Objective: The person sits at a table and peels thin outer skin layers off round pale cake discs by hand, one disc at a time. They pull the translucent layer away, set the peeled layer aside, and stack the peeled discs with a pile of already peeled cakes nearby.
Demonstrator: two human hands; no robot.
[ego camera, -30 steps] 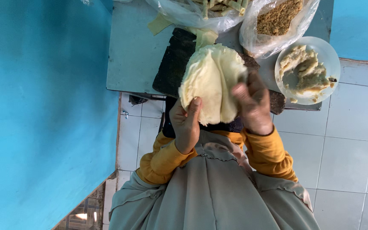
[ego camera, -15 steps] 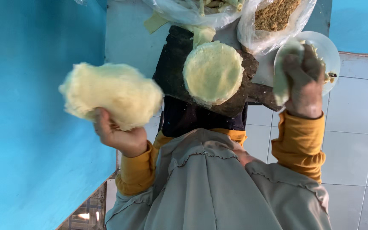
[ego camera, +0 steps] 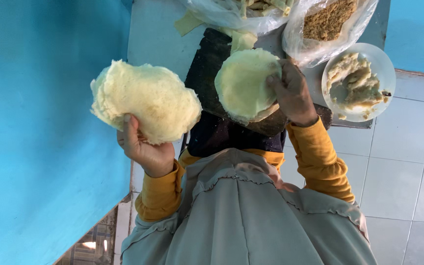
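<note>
My left hand (ego camera: 145, 147) is raised off to the left, gripping a thick stack of thin, pale yellow round wrappers (ego camera: 143, 100) from below. A single wrapper (ego camera: 244, 83) lies flat on a dark board (ego camera: 207, 73) in front of me. My right hand (ego camera: 293, 93) rests at that wrapper's right edge with its fingers bunched and the tips touching it. Whether those fingers pinch anything is hidden.
A white plate (ego camera: 386, 73) of pale mashed filling sits right of the board. Behind it stand a plastic bag of brown crumbs (ego camera: 327, 22) and a bag of pale rolled pieces (ego camera: 241, 10) on a light grey table (ego camera: 155, 34). A blue wall (ego camera: 35, 137) is at left, a white tiled floor (ego camera: 408, 172) at right.
My right hand has moved from the plate of filling back to the single wrapper on the board. My left hand still holds the stack out to the left, now slightly nearer.
</note>
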